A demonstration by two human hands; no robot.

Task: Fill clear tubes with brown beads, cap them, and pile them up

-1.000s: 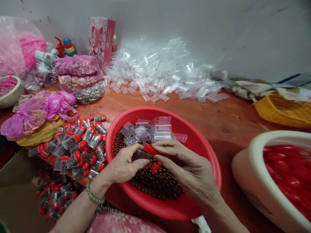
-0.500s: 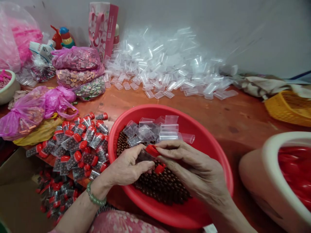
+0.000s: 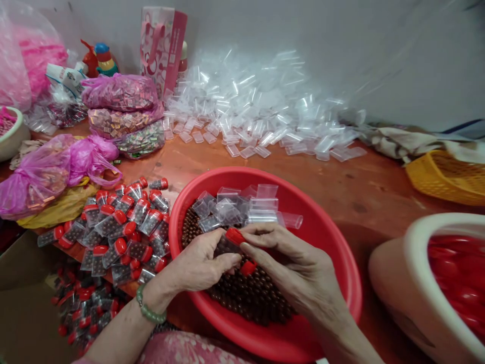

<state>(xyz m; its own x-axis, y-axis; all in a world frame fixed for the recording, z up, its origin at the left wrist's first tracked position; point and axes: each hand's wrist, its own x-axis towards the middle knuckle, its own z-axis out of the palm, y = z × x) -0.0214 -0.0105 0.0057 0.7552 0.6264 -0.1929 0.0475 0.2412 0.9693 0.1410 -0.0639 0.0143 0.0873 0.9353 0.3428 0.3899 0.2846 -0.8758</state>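
Over a red basin, my left hand grips a small clear plastic case between thumb and fingers. My right hand pinches a red cap at the case's end; whether it is fully seated I cannot tell. A second red cap shows just under my right fingers, held or lying loose. Dark brown beads cover the basin's lower part. Several uncapped clear cases lie on top of them at the far side. My fingers partly hide the held case.
Filled, red-capped cases are heaped left of the basin, with more in a cardboard box below. Clear cases pile against the wall. A cream tub of red caps stands right, near a yellow basket. Pink bags sit at left.
The whole view has shifted slightly. Both hands keep nearly the same hold on the case and its cap; the cap looks a little more tilted.
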